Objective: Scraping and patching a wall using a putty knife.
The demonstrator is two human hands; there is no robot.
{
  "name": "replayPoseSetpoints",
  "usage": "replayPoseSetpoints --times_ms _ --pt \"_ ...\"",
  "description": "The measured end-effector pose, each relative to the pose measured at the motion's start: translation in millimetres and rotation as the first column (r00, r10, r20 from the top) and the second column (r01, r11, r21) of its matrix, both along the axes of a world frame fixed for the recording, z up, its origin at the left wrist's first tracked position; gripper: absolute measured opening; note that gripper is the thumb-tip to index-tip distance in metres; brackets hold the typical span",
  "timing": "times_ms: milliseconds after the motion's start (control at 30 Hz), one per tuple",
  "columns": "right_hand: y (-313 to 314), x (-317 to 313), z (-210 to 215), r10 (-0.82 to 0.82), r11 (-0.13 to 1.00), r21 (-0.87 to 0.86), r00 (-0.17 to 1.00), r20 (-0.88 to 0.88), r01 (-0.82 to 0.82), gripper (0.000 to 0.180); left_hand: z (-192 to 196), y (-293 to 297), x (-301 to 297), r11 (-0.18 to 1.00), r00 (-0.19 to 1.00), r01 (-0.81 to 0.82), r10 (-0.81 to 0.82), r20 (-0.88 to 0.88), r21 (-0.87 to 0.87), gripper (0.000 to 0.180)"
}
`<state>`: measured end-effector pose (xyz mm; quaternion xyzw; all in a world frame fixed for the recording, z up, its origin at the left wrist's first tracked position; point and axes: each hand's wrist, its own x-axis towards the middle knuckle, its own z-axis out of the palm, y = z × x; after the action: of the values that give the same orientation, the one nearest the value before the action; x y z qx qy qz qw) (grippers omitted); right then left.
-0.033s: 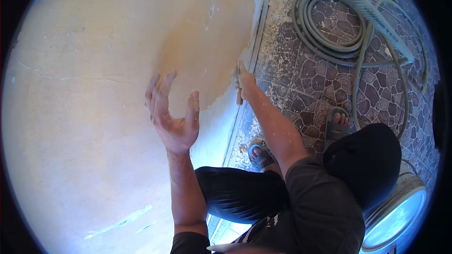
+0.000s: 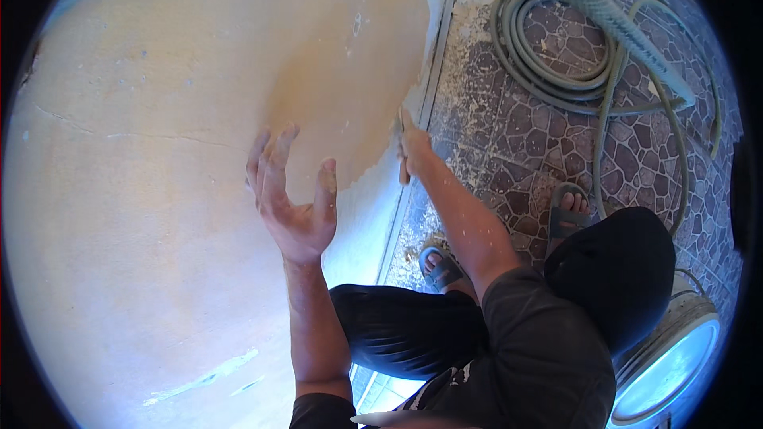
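My right hand [image 2: 415, 151] is closed round the brown handle of a scraper [image 2: 404, 172], low against the wall [image 2: 159, 214] near its bottom edge. The scraper's thin blade is mostly seen edge-on, and its contact with the wall is hard to make out. My left hand [image 2: 294, 199] is raised in front of the wall, fingers spread and curved, with nothing in it. Beyond both hands, a darker tan patch [image 2: 342, 79] with a ragged pale border shows where the surface coat is gone. Whether the left fingertips touch the wall cannot be seen.
A coiled hose [image 2: 509, 40] lies on the stone-patterned floor [image 2: 548, 139], and a thicker ribbed hose [image 2: 612, 20] crosses above it. Pale flakes [image 2: 469, 71] litter the floor along the wall. My sandalled feet stand nearby. A round bucket [image 2: 668, 365] is at the lower right.
My right hand and the scraper have shifted slightly nearer to me along the wall's lower edge. My left hand is almost unmoved.
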<state>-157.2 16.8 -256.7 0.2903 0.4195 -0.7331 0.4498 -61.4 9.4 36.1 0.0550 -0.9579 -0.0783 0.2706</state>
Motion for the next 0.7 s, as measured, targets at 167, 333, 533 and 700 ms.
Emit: replayPoseSetpoints --times_ms 167,333,533,700 --pt "-4.4 28.6 18.6 0.078 0.995 -0.076 0.990 0.119 -0.070 0.059 -1.7 -5.6 0.3 0.999 1.000 -0.010 0.010 0.012 -0.052 0.047" --pt "0.9 -12.1 3.4 -0.057 0.998 -0.039 0.998 0.034 0.058 0.058 -3.1 1.3 -1.3 0.999 1.000 0.022 -0.021 0.013 -0.039 0.047" --pt "-9.7 3.2 8.8 0.053 0.997 -0.051 0.998 0.034 -0.052 0.056 -2.7 -11.3 1.2 0.994 0.998 -0.062 0.063 0.017 -0.091 0.048" --pt "3.1 -49.9 -15.3 -0.099 0.990 -0.096 0.995 0.029 0.101 0.056 1.5 -6.5 5.8 0.985 0.998 -0.058 0.061 0.008 -0.165 0.045"
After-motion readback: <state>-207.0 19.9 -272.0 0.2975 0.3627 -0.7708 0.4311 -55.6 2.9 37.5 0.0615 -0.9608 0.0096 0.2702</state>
